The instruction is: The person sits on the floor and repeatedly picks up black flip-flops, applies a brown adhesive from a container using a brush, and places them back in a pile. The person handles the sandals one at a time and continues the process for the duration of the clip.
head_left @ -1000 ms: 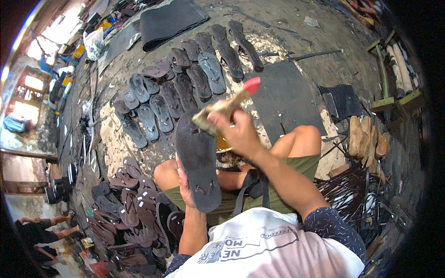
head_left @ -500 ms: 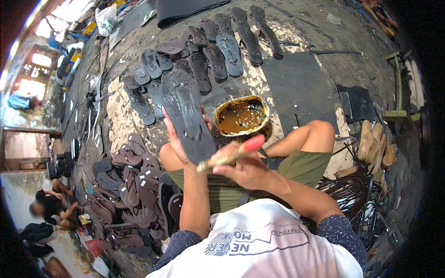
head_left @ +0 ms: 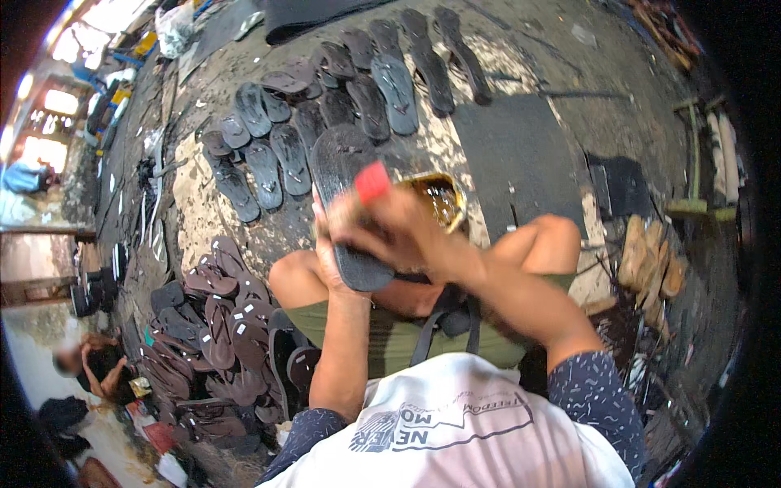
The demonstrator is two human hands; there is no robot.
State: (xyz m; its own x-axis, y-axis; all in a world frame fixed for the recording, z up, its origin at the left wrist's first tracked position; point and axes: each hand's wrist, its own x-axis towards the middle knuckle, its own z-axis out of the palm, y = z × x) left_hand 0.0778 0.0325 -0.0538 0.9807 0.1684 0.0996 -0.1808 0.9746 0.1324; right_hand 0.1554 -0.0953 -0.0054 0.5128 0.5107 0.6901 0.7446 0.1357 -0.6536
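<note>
My left hand (head_left: 328, 259) holds a dark flip-flop sole (head_left: 340, 154) upright from its left edge, fingers mostly behind it. The sole's upper part looks wet and streaky. Across its middle passes my right hand (head_left: 394, 228), smeared by motion and closed round a brush (head_left: 373, 181) whose red end sticks up. The brush's other end is hidden. Just beyond my right hand sits a tub (head_left: 462, 213) with brown, glossy liquid, partly covered by the hand.
Rows of dark flip-flops (head_left: 394, 89) lie on the floor ahead. A heap of brown flip-flops (head_left: 220, 333) is at my left. Black sheet (head_left: 521, 163) lies right of the tub, wooden foot-shaped blocks (head_left: 643, 252) farther right. Another person (head_left: 102, 358) sits at far left.
My right hand has moved up and left onto the sole with the brush, its red end now pointing up. The sole has shifted slightly right and stands more upright.
</note>
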